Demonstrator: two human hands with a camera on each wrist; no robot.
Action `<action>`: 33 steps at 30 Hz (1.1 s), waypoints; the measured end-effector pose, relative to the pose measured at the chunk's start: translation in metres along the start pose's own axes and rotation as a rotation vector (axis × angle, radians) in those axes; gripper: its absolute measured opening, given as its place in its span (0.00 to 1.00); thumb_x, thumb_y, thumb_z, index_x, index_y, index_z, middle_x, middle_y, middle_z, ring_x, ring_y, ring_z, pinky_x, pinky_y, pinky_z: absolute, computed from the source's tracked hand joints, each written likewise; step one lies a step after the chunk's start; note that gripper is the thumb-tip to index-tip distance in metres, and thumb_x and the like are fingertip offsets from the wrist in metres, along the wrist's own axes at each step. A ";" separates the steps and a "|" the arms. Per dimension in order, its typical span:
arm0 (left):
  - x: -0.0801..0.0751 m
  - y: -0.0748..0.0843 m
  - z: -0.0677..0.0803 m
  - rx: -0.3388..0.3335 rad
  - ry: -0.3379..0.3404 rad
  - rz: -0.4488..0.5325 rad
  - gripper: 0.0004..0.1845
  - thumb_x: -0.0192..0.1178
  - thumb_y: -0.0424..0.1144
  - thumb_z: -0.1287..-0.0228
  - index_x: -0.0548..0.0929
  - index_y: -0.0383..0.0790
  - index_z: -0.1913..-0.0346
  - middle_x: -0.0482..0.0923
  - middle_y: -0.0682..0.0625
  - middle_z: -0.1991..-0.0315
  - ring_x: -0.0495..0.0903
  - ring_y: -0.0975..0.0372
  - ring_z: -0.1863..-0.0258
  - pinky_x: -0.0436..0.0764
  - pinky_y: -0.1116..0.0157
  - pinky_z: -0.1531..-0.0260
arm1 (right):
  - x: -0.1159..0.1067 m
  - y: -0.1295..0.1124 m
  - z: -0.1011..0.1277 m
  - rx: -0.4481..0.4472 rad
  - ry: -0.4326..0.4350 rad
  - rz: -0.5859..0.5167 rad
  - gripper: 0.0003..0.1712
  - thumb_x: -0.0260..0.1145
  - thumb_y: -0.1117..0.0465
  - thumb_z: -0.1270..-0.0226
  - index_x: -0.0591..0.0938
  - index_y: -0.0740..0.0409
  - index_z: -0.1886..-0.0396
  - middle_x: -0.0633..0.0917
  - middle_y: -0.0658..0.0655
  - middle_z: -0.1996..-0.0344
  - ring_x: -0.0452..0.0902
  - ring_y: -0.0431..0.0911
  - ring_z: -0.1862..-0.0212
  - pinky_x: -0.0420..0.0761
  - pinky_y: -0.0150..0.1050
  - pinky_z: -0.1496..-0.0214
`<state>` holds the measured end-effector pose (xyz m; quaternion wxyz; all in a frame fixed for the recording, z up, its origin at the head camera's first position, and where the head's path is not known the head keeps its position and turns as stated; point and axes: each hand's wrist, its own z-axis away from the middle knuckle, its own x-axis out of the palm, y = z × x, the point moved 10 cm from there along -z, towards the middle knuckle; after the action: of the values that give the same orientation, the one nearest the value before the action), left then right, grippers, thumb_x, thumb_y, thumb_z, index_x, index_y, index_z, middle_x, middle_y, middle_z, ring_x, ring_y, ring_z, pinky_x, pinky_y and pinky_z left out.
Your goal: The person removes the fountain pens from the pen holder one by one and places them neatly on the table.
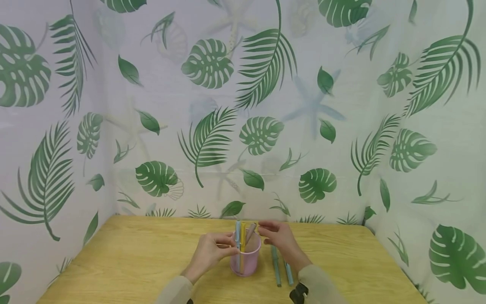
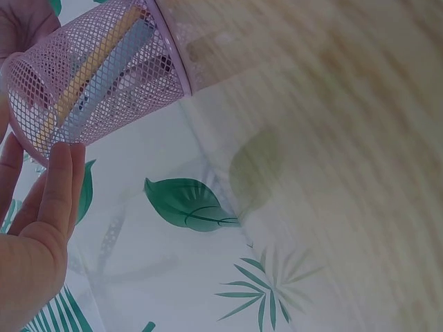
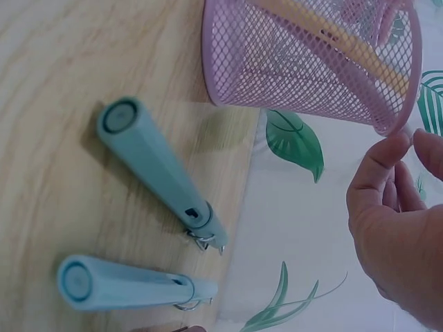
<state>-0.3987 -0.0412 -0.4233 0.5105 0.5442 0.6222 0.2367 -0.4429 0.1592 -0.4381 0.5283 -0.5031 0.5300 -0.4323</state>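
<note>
Pens (image 1: 243,238) are stood in a pink cup (image 1: 248,266) on the wooden table (image 1: 152,257), a hand held at either side.
A blue pen (image 1: 238,232), a yellow pen (image 1: 243,231) and a brown pen (image 1: 251,230) are held in the cup, the brown one tilted. Its rim is touched by the left hand (image 1: 209,251), fingers nearly straight, nothing gripped. The right hand (image 1: 280,237) is held loosely bent beside the brown pen, nothing grasped; a green pen (image 1: 276,268) and a teal pen (image 1: 289,274) are laid nearby.

Soft light, dim wrist views
</note>
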 end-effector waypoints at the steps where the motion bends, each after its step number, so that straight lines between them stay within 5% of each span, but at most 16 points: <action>1: 0.000 0.000 0.000 0.000 0.000 0.002 0.09 0.75 0.38 0.49 0.90 0.37 0.67 0.84 0.41 0.47 0.83 0.49 0.46 0.88 0.70 0.58 | 0.001 -0.001 0.000 -0.004 0.000 0.006 0.19 0.68 0.63 0.35 0.81 0.69 0.47 0.87 0.62 0.54 0.82 0.39 0.62 0.86 0.40 0.59; 21: 0.000 -0.001 0.001 0.000 -0.001 -0.004 0.11 0.75 0.39 0.49 0.90 0.37 0.65 0.83 0.40 0.47 0.83 0.48 0.46 0.88 0.69 0.58 | 0.011 -0.007 -0.001 0.008 0.059 0.153 0.16 0.72 0.61 0.39 0.85 0.65 0.54 0.88 0.55 0.63 0.78 0.40 0.66 0.85 0.41 0.67; 33: -0.001 0.001 0.001 0.011 0.001 0.005 0.12 0.74 0.39 0.48 0.90 0.34 0.64 0.83 0.38 0.46 0.84 0.48 0.48 0.88 0.69 0.59 | 0.008 -0.014 -0.005 0.007 0.090 0.073 0.15 0.69 0.61 0.37 0.82 0.65 0.54 0.88 0.55 0.63 0.79 0.40 0.65 0.80 0.35 0.69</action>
<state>-0.3976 -0.0418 -0.4228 0.5068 0.5483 0.6223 0.2349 -0.4463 0.1496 -0.4250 0.5211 -0.4617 0.5697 -0.4367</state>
